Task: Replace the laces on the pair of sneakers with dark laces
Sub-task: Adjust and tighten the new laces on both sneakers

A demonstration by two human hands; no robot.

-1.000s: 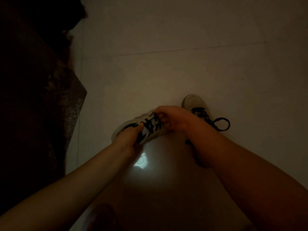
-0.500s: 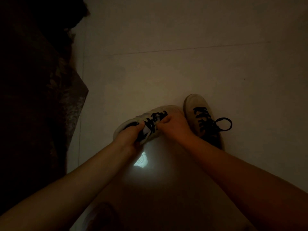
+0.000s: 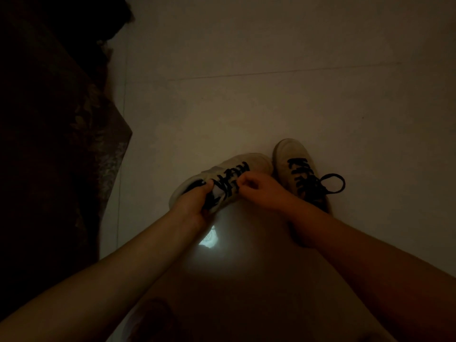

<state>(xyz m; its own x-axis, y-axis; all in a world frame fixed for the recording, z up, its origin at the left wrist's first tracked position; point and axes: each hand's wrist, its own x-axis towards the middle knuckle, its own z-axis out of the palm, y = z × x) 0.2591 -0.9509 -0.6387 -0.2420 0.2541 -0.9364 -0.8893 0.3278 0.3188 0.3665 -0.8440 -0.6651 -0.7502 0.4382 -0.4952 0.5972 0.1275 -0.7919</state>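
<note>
Sneakers sit on the pale floor [image 3: 271, 82], and the one I am working on [image 3: 232, 174] lies tipped on its side under my hands, its toe pointing away from me and touching the toe of the second sneaker [image 3: 293, 164], which stands just beyond my right wrist. My left hand [image 3: 195, 206] has its grip closed round the heel end and collar of the tipped shoe, thumb lying along the opening, holding it steady. My right hand [image 3: 259, 191] has its fingers curled in tight at the near end of the dark lace [image 3: 234, 178]; it looks like a pinch on the lace, though the dim light hides the lace end itself. Lacing already runs up both shoes, and the second one trails a dark loop [image 3: 332, 183] off to the right of my right hand, so I judge the threading nearly done and tightening or tying as the step in hand. A lace is limp, light and thin, best taken close to the eyelet or by its stiff tip; the shoe is light but soft-walled, so the firm heel counter is the place to brace it.
</note>
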